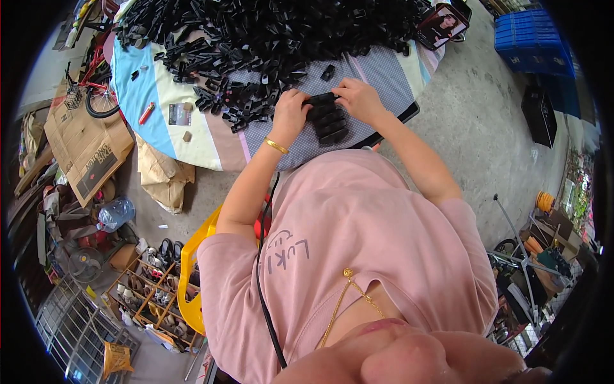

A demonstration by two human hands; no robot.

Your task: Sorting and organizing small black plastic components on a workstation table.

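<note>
Face (404,358) nearest; black pieces (330,125) seemingly being lined up.
Left hand (290,116) and right hand (359,100) pinch the end piece (322,98); next calls for even alignment.

Glossy plastic pieces (330,121), matt cloth cover (224,144), rough concrete floor (467,141), shiny metal bracelet (277,146)
</note>
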